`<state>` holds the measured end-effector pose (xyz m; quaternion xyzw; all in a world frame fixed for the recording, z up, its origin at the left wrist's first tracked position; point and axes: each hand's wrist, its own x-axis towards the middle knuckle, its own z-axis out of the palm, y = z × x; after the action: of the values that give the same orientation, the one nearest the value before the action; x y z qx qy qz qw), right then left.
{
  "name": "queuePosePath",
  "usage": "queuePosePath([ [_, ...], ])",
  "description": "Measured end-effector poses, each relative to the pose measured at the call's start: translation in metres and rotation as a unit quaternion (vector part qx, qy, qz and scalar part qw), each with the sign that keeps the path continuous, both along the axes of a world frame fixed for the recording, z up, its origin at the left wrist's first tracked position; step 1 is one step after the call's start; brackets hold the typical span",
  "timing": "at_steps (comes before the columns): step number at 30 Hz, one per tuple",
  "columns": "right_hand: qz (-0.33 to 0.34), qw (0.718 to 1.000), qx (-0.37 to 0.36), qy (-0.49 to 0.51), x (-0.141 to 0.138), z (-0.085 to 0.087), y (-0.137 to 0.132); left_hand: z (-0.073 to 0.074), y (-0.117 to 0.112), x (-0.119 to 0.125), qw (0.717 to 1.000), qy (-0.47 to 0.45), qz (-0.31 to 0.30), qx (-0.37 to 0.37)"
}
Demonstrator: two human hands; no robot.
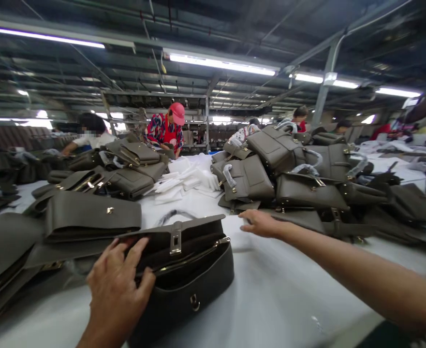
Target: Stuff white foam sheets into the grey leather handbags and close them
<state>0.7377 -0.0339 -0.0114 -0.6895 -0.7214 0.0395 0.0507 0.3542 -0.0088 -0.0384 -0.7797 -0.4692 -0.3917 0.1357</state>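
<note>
In front of me an olive-grey handbag [214,278] stands on the white tabletop with its flap [200,224] raised. A metal plate [175,239] sits on the flap, and a turn-lock [194,302] on the front. The zipper [189,261] shows in the dark opening. My left hand [118,285] grips the bag's left end, fingers at the flap and thumb by the front edge. Beyond the bag's right corner, my right hand [261,224] reaches out with nothing visible in it, fingers stretched and thumb apart. It is close to a pile of finished-looking bags [247,179].
Similar bags [93,215] lie close on my left, with more piled behind them. White padding sheets [185,179] are heaped in the middle. Across the table works a person in a red cap [176,113]; other people are farther back.
</note>
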Motion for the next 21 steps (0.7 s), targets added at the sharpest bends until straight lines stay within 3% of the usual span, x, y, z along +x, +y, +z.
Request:
queuePosePath([
  [3,-0.001,0.998,-0.055,0.024,0.009,-0.038,0.019,-0.001,0.016,-0.009,0.991,0.025,-0.055,-0.123],
  [5,0.0,0.994,-0.098,0.042,0.009,-0.05,0.033,-0.004,0.03,-0.017,0.968,0.023,-0.1,-0.229],
  [8,-0.01,0.986,-0.158,0.056,0.005,-0.051,0.053,-0.007,0.047,-0.023,0.915,-0.011,-0.138,-0.38],
  [10,-0.016,0.98,-0.192,0.056,0.003,-0.045,0.062,-0.006,0.053,-0.023,0.889,-0.034,-0.153,-0.431],
  [14,-0.013,0.979,-0.2,0.048,-0.002,-0.038,0.064,-0.003,0.055,-0.021,0.88,-0.066,-0.176,-0.436],
  [21,-0.027,0.995,-0.082,0.043,-0.032,-0.045,0.025,0.003,0.055,-0.015,0.906,-0.021,-0.197,-0.373],
])
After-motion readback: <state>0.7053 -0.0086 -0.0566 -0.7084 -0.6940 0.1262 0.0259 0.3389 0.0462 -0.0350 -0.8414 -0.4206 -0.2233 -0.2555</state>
